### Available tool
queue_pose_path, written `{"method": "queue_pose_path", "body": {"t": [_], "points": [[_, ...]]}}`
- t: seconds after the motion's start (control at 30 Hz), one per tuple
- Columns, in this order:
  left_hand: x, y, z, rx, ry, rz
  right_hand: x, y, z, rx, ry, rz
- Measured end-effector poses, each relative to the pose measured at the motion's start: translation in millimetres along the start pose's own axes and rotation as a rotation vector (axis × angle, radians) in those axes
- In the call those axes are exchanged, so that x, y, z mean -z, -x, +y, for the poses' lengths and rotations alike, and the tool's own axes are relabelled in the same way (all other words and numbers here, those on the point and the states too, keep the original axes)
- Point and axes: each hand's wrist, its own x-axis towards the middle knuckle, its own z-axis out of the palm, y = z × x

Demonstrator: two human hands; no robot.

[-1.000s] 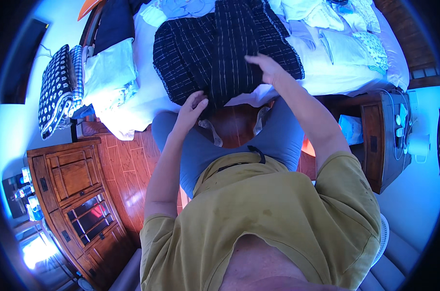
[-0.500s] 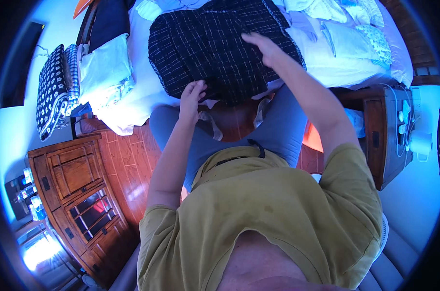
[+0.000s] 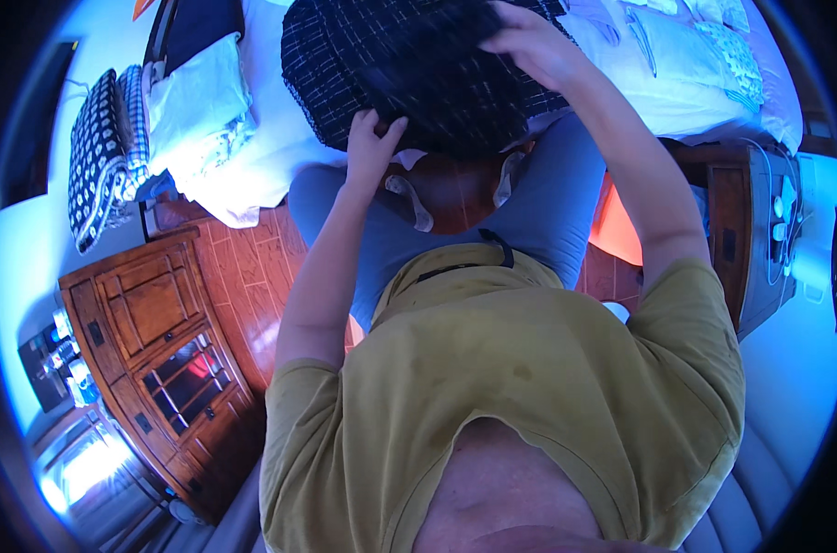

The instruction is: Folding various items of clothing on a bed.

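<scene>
A black garment (image 3: 331, 78) with white broken-line checks lies over the near edge of the bed, above my knees. My right hand (image 3: 538, 51) is closed on part of it at the upper right, lifting a dark, motion-blurred fold. At the garment's lower left edge is my left hand (image 3: 372, 152). Its thumb and fingers are apart, with the fingertips touching the cloth. The garment's far part runs out of view at the top.
Folded light cloths (image 3: 197, 101) and a patterned bundle (image 3: 96, 170) sit at the bed's left. More pale clothes (image 3: 681, 69) lie on the right. A wooden cabinet (image 3: 151, 295) stands left, a nightstand (image 3: 730, 221) right. An orange item (image 3: 614, 226) shows beside my right knee.
My right hand has gone from lying on the garment to gripping and raising part of it. My left hand's thumb has spread from its fingers. The view has shifted slightly.
</scene>
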Motion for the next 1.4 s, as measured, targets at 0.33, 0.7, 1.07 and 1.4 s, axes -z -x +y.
{"method": "queue_pose_path", "body": {"t": [0.33,0.7,1.07,1.4], "points": [[49.9,-28.9,64.8,-0.497,0.008,0.480,-26.8,116.8,33.0,-0.291,-0.162,-0.010],[118.5,-31.3,105.2,0.216,1.693,-0.518,-51.3,107.3,24.1,-0.137,-0.351,0.011],[26.7,10.5,53.8,0.602,1.623,0.039,-72.0,94.3,41.5,-0.258,-0.448,0.043],[42.3,-56.2,36.3,-0.420,-0.333,0.440,-89.0,100.9,40.8,-0.251,-0.547,0.136]]}}
